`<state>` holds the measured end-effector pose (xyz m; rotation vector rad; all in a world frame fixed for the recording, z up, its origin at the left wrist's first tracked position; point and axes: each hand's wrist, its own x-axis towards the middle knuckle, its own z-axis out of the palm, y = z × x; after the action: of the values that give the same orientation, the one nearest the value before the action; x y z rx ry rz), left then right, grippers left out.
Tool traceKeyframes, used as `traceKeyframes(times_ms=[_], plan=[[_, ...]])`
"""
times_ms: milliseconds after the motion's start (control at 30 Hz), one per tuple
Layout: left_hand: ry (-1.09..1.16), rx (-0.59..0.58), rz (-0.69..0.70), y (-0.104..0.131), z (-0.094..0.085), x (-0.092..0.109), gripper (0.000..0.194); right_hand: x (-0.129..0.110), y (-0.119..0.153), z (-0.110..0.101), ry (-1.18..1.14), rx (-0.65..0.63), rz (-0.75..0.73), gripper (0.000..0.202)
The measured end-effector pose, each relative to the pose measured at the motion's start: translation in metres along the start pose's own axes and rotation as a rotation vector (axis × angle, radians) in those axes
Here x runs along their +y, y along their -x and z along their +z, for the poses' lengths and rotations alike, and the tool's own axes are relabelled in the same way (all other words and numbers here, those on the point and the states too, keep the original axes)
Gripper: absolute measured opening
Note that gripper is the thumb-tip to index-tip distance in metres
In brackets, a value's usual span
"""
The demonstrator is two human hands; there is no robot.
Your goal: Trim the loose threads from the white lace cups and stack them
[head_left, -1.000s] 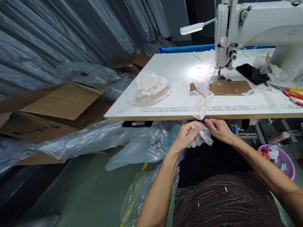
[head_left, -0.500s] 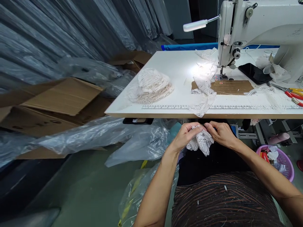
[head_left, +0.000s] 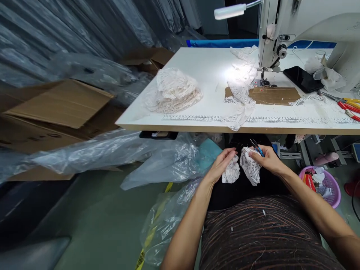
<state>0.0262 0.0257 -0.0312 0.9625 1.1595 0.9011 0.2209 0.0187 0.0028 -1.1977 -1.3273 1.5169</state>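
Over the lap, below the table edge, my left hand [head_left: 222, 164] is closed on a small bunch of white lace [head_left: 231, 171]. My right hand [head_left: 267, 159] holds small blue-handled scissors [head_left: 259, 149], their dark tips pointing up and left, together with a second piece of white lace [head_left: 249, 167]. A narrow gap parts the two lace pieces. On the white table [head_left: 135, 119] lies a stack of lace [head_left: 177, 92]. A lace strip [head_left: 239, 105] runs from beside the sewing machine's needle to the table's front edge.
The sewing machine [head_left: 309, 30] stands at the right, with a black phone [head_left: 302, 78] and red-handled tools [head_left: 350, 110] near it. Cardboard boxes [head_left: 60, 103] and plastic sheeting are at the left. A purple basket [head_left: 334, 187] with scraps sits on the floor.
My hands have moved apart, and the lace between them now shows as two separate pieces. The blue scissors have come into sight in my right hand. The view has shifted slightly.
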Motion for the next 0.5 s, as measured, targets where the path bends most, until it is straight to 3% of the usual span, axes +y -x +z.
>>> traceKeyframes(times_ms=[67, 167, 333, 500], plan=[[-0.065, 0.035, -0.014, -0.002, -0.006, -0.011, 0.062, 0.002, 0.001, -0.004, 0.019, 0.012, 0.011, 0.052], [-0.041, 0.037, -0.029, -0.001, -0.012, -0.012, 0.068, 0.001, 0.003, -0.008, 0.036, 0.037, -0.010, 0.053], [0.032, -0.098, -0.077, 0.017, -0.014, 0.013, 0.072, -0.002, 0.003, -0.017, 0.053, 0.115, -0.072, 0.052], [0.053, -0.161, -0.076, 0.035, -0.003, 0.031, 0.064, 0.003, -0.002, -0.013, 0.074, 0.141, -0.109, 0.050]])
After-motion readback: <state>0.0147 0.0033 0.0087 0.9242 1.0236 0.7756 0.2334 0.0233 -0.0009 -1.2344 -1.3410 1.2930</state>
